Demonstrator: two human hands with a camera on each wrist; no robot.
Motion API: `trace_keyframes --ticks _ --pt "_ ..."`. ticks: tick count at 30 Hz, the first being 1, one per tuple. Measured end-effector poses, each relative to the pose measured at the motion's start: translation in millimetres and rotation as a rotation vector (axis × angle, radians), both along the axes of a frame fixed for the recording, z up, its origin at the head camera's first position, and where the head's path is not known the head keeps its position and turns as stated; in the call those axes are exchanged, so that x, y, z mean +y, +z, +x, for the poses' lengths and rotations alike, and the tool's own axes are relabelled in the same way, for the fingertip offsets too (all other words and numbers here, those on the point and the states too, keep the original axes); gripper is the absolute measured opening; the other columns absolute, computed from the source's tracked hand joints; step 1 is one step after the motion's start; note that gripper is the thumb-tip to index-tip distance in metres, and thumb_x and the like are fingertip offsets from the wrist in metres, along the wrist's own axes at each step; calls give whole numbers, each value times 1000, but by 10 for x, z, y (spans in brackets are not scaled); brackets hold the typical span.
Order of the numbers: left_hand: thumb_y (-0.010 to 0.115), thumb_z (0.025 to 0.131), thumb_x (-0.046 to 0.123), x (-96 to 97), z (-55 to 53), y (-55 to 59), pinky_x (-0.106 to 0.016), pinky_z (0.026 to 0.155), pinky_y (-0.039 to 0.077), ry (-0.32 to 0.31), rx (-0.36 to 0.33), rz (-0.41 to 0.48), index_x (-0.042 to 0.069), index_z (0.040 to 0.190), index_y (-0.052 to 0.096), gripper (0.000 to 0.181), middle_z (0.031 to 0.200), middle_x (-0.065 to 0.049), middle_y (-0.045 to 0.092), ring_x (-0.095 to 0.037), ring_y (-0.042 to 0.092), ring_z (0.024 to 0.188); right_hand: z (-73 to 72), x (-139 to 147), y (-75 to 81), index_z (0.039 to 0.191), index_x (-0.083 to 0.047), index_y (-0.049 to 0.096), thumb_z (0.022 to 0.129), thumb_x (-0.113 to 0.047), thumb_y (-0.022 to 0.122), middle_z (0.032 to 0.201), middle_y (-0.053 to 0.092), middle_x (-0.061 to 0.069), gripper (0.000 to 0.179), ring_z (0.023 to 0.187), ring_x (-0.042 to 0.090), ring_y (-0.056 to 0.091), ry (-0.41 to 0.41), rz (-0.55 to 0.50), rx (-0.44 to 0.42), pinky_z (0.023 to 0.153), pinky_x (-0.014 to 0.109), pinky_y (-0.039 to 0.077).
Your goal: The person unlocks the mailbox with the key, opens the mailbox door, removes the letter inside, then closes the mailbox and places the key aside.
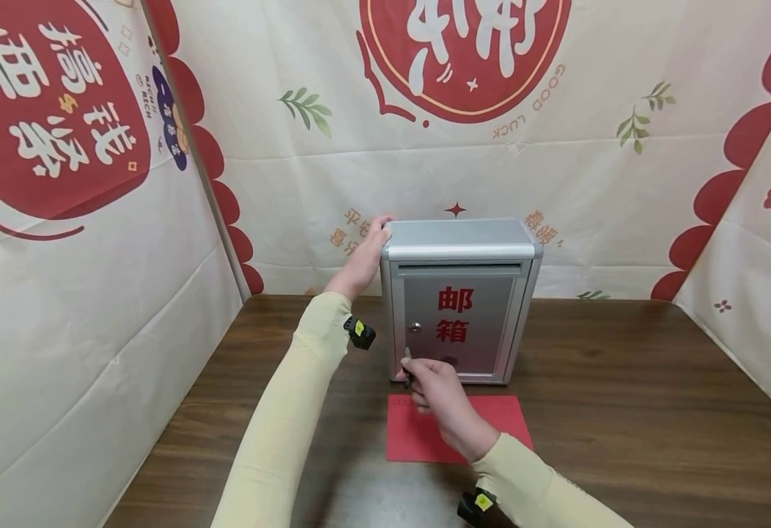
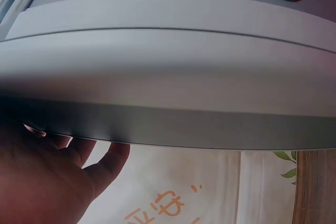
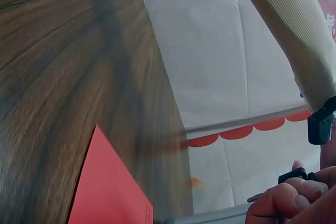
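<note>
A silver metal mailbox (image 1: 491, 308) with red lettering stands upright on the table. It has a slot (image 1: 461, 269) near its top and a round lock (image 1: 415, 327) on its door. At the box's upper left edge my left hand (image 1: 364, 260) grips its side, with fingers (image 2: 107, 169) curving behind the back edge in the left wrist view. My right hand (image 1: 443, 396) pinches a small key (image 1: 407, 353) below the lock and apart from it. The right wrist view shows the key's black head (image 3: 293, 174) between thumb and fingers.
In front of the mailbox a red envelope (image 1: 418, 436) lies flat, partly covered by my right wrist. The brown wooden table (image 1: 623, 381) is bounded by printed cloth walls (image 1: 293, 198) at the back and sides. Both wrists carry small black cameras (image 1: 361, 334).
</note>
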State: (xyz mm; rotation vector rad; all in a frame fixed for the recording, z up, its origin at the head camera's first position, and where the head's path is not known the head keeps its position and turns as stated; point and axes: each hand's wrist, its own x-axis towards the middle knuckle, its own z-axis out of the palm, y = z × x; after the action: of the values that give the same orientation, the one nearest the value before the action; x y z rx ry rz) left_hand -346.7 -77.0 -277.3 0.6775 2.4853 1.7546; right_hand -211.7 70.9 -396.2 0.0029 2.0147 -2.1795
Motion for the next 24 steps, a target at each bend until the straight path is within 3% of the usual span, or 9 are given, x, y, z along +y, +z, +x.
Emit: trace_keyframes --ticks 12,18,24 --pt "22 100 40 3 -8 12 -46 109 21 -15 33 12 22 143 25 47 144 -6 34 -19 26 134 24 407 -42 91 0 61 96 -19 52 57 33 0 21 52 12 27 56 127 -43 47 24 25" --pt "22 100 41 -5 -8 33 -47 108 21 -17 22 18 23 144 24 48 145 -6 32 -20 26 135 -11 799 -103 92 4 59 95 -17 50 59 41 2 23 51 12 33 76 212 -39 45 22 28" --pt "22 99 39 4 -30 3 -47 108 21 -26 35 19 20 145 23 49 144 -7 33 -21 26 135 -53 1290 -147 92 3 59 95 -20 53 63 54 3 24 53 10 43 148 354 -67 46 22 36"
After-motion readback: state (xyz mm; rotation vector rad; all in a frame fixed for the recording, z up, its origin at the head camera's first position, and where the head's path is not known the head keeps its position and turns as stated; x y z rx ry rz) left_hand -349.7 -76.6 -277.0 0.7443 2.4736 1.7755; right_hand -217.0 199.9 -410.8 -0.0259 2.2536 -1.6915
